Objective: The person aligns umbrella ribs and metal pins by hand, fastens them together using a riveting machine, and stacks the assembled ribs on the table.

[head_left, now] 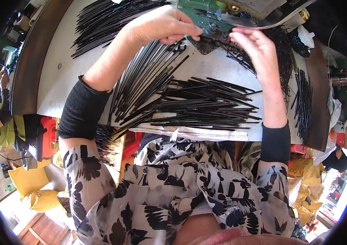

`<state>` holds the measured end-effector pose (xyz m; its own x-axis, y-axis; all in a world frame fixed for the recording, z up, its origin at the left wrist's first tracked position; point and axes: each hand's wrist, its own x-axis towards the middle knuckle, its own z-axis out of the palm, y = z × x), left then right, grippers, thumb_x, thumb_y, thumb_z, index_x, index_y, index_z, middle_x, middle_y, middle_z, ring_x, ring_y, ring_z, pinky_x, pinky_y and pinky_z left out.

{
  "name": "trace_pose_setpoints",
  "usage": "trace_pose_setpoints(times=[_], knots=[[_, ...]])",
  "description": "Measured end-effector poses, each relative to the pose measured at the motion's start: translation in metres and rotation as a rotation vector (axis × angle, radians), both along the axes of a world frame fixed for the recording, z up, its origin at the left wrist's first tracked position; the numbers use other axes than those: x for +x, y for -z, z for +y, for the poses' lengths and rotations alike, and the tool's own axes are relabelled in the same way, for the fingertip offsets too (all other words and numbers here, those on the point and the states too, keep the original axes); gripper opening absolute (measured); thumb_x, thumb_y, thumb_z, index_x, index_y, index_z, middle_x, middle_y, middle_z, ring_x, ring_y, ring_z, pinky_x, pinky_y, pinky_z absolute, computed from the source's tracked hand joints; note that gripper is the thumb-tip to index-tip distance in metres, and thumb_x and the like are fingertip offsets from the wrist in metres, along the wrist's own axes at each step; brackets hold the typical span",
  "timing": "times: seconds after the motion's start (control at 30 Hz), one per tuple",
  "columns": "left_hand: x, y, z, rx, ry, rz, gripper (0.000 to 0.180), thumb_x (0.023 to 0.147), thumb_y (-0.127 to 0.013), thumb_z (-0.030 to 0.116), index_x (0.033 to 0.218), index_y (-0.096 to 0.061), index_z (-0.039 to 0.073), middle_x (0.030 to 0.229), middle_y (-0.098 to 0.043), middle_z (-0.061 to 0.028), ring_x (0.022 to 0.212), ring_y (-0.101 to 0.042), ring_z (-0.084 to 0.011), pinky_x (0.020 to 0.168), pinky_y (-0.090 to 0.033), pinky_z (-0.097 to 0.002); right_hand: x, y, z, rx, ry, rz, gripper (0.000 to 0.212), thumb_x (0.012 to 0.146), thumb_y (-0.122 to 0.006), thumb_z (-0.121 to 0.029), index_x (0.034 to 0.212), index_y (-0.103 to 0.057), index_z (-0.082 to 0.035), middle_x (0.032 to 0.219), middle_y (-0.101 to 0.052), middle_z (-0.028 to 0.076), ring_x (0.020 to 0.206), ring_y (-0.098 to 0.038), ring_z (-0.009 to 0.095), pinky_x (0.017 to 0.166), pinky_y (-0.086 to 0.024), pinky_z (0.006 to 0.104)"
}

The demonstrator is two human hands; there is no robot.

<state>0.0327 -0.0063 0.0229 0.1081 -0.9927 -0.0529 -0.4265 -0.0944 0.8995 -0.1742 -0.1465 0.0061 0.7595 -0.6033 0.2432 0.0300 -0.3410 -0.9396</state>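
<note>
Strip (pixel 216 40) in play is thin and black, strung between the person's 2 hands over a small dark metal plate (pixel 201 48) at the foot of the green machine (pixel 191 9). It blends into the dark metal, so its ends are hard to make out. Left hand (pixel 163 25) looks pinched, thumb against fingertips, on the strip's near-left part. Right hand (pixel 255 47) has its thumb and index by the other side, remaining fingers loosely curled; can't tell if it's actually gripping.

For doing this bit well, I'd say steady the strip from both sides, keep it straight and level with a light pinch, and line it up before putting any force on it. Fingertips should stay out at the sides, away from the plate and the metal parts above.

Moving outward, the pale table (pixel 55 87) has a bundle of black strips (pixel 112 24) at upper left, a fanned batch (pixel 147 77) under the left forearm and a crosswise pile (pixel 210 104) nearest the body. A dark tangle (pixel 281 53) sits beyond the right hand. Further out: yellow sacks (pixel 28 179) at lower left.
</note>
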Motion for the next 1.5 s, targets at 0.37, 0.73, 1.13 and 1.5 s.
trace_pose_setpoints(times=[0.37, 0.73, 1.13, 1.5], knots=[[0.000, 0.000, 0.018, 0.062, 0.038, -0.177, 0.040, 0.082, -0.063, 0.041, 0.079, -0.067, 0.002, 0.056, -0.057, -0.0024, 0.045, -0.051, -0.0085, 0.042, -0.040, -0.0194, -0.004, -0.010, 0.029, -0.503, -0.106, 0.353, 0.023, 0.082, -0.063, -0.018, 0.101, -0.065, -0.004, 0.073, -0.066, 0.010, 0.060, -0.060, 0.016, 0.059, -0.047, 0.0269], [-0.021, 0.016, 0.018, -0.076, -0.097, -0.982, 0.020, 0.073, -0.063, 0.024, 0.078, -0.068, 0.005, 0.073, -0.065, -0.0127, 0.069, -0.064, -0.0273, 0.067, -0.052, -0.0345, -0.003, -0.011, 0.031, -0.219, -0.260, 0.417, 0.025, 0.086, -0.056, -0.016, 0.102, -0.064, 0.002, 0.068, -0.064, 0.005, 0.063, -0.057, 0.007, 0.060, -0.044, 0.0221], [-0.003, 0.006, 0.008, 0.080, -0.107, -0.341, 0.025, 0.075, -0.063, 0.024, 0.080, -0.067, 0.000, 0.067, -0.065, -0.0067, 0.061, -0.064, -0.0126, 0.056, -0.050, -0.0233, -0.004, -0.010, 0.032, 0.132, -0.372, 0.471, 0.034, 0.085, -0.052, -0.014, 0.115, -0.054, 0.001, 0.068, -0.064, 0.004, 0.056, -0.051, 0.004, 0.051, -0.039, 0.0184], [-0.019, 0.024, 0.006, -0.079, -0.268, 0.443, 0.028, 0.086, -0.058, 0.019, 0.106, -0.061, -0.001, 0.076, -0.059, -0.0033, 0.047, -0.045, -0.0039, 0.040, -0.032, -0.0171, -0.001, -0.007, 0.043, 0.270, -0.374, 0.385, 0.039, 0.084, -0.053, -0.016, 0.119, -0.048, 0.000, 0.072, -0.064, 0.007, 0.058, -0.056, 0.008, 0.050, -0.043, 0.0192]])
